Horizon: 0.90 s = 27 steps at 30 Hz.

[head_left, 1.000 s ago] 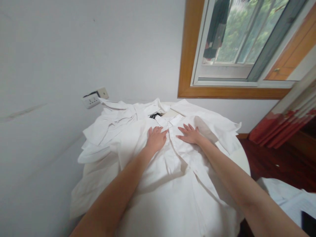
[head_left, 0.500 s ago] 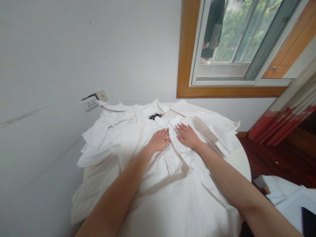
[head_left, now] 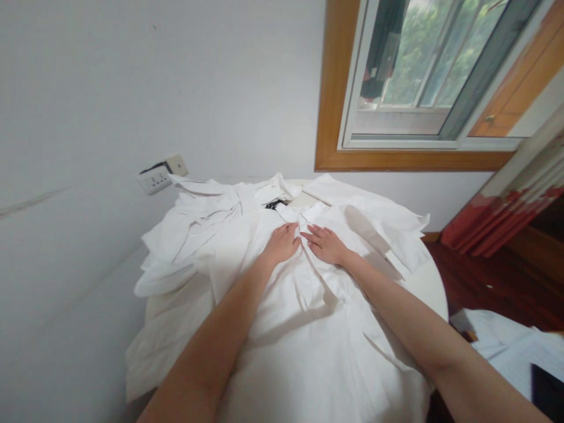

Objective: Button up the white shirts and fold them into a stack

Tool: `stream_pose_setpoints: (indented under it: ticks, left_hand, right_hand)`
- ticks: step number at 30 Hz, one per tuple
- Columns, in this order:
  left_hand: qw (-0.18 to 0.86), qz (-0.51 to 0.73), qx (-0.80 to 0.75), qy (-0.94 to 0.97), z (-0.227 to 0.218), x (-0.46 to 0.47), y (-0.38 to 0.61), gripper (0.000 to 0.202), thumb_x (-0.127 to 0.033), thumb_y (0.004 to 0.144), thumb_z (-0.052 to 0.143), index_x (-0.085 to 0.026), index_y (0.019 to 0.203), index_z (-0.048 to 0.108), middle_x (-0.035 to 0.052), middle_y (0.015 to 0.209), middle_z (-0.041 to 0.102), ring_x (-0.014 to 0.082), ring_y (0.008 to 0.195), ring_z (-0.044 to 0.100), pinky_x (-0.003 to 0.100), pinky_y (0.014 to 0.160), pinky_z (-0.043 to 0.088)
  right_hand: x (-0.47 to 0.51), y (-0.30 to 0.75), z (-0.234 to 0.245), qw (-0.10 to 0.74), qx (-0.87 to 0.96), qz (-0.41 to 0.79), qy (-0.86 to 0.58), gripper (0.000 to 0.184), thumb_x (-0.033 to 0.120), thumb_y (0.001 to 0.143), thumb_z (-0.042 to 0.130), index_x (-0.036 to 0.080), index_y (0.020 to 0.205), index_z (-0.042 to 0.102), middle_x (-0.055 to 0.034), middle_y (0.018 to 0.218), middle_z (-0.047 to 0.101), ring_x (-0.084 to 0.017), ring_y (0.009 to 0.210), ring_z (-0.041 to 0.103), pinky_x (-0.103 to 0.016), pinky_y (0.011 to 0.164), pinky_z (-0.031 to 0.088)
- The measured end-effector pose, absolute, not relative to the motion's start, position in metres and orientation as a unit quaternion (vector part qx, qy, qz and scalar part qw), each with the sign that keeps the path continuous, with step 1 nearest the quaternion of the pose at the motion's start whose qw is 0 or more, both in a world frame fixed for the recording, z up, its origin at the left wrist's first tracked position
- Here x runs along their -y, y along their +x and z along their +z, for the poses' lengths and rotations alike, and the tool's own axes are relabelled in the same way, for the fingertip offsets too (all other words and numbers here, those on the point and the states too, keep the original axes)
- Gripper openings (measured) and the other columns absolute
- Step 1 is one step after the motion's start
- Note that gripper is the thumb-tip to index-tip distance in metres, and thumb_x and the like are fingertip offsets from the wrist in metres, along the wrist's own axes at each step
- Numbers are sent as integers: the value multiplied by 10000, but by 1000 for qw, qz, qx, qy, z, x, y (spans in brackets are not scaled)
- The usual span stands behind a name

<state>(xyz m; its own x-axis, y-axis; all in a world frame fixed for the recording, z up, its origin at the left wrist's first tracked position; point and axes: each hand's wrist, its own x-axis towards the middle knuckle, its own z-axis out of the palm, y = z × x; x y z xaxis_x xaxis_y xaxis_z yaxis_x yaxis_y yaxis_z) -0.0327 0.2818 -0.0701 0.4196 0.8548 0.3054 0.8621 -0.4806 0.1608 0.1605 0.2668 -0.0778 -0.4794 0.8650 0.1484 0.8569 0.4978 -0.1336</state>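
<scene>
A white shirt (head_left: 286, 329) lies spread over a round table (head_left: 434, 288), its collar toward the wall and its front edges meeting near the middle. My left hand (head_left: 283, 242) rests flat on the cloth just left of the front opening, below the collar. Across the opening, my right hand (head_left: 325, 243) lies on the other front panel with its fingers stretched out, their tips near the edge. More white cloth (head_left: 194, 217), in folded layers, sits at the left. A small black item (head_left: 276, 204) shows behind the collar.
The wall with a socket (head_left: 154, 179) stands behind and left of the table. A wood-framed window (head_left: 414, 160) is at the upper right, with a red and cream curtain (head_left: 480, 223) beside it. Papers (head_left: 506, 346) and a dark flat object (head_left: 546, 388) lie at the lower right.
My right hand has shifted slightly left and nearer to me, closer to the front opening. My left hand has hardly moved. The view has tilted a little.
</scene>
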Motion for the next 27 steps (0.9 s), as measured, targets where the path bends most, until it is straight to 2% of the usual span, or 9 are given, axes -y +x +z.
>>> stream_pose_setpoints:
  ticks: [4, 7, 10, 13, 16, 19, 23, 25, 27]
  left_hand:
    - [42, -197, 538, -819, -64, -273, -31, 399, -74, 883, 368, -150, 1257, 486, 124, 1162, 640, 202, 1116, 591, 337, 977, 427]
    - [56, -183, 541, -819, -60, -261, -27, 332, -169, 941, 366, -158, 1236, 517, 116, 1097, 653, 216, 1089, 591, 344, 949, 438]
    - [39, -171, 545, -820, -64, -247, -26, 328, -268, 957, 397, -152, 1221, 553, 124, 1178, 647, 223, 1154, 559, 357, 999, 418]
    - [17, -146, 545, -825, -72, -230, -30, 405, -355, 968, 390, -155, 1286, 540, 136, 1371, 557, 238, 1295, 473, 391, 1096, 345]
    - [13, -115, 539, -834, -76, -212, -36, 501, -459, 966, 374, -205, 1386, 471, 104, 1513, 415, 263, 1407, 346, 449, 1163, 242]
    - [10, -86, 542, -836, -72, -202, -38, 571, -518, 952, 364, -229, 1442, 412, 100, 1565, 322, 296, 1447, 265, 515, 1173, 184]
    - [-16, -49, 549, -835, -64, -199, -36, 672, -617, 927, 325, -229, 1473, 367, 104, 1594, 245, 296, 1472, 196, 540, 1176, 144]
    - [-28, -39, 549, -835, -61, -199, -35, 763, -692, 894, 309, -216, 1490, 339, 111, 1601, 215, 299, 1479, 167, 546, 1179, 119]
    - [-33, -35, 552, -833, -60, -199, -34, 837, -741, 861, 312, -203, 1502, 313, 122, 1605, 191, 307, 1483, 148, 555, 1181, 95]
  right_hand:
    - [-268, 160, -78, 85, 858, 28, -505, 493, 403, 1012, 273, 327, 1487, 383, -36, 1581, 288, -236, 1458, 238, -453, 1171, 192]
    - [-268, 161, -79, 89, 860, 29, -502, 493, 400, 1014, 274, 316, 1487, 385, -51, 1579, 291, -237, 1457, 241, -454, 1171, 185]
    - [-268, 163, -80, 118, 859, 29, -497, 488, 391, 1009, 305, 274, 1466, 428, -67, 1560, 335, -222, 1439, 287, -430, 1167, 204]
    - [-265, 164, -79, 165, 855, 31, -492, 468, 368, 988, 378, 201, 1406, 505, -95, 1495, 444, -209, 1384, 380, -384, 1148, 252]
    - [-261, 163, -72, 218, 854, 39, -471, 402, 306, 949, 457, 134, 1276, 615, -122, 1323, 610, -198, 1240, 527, -318, 1077, 344]
    - [-254, 164, -61, 236, 857, 55, -454, 325, 259, 928, 473, 150, 1135, 698, -98, 1154, 705, -197, 1109, 608, -312, 1019, 392]
    - [-237, 175, -47, 203, 848, 87, -482, 336, 276, 935, 457, 186, 1130, 716, -78, 1165, 709, -214, 1120, 617, -320, 1003, 414]
    - [-226, 184, -44, 169, 846, 101, -496, 366, 312, 948, 448, 190, 1193, 691, -82, 1218, 686, -225, 1176, 592, -325, 1019, 414]
    - [-212, 190, -48, 128, 851, 101, -499, 434, 407, 968, 428, 220, 1316, 610, -91, 1344, 604, -258, 1293, 503, -393, 1073, 376]
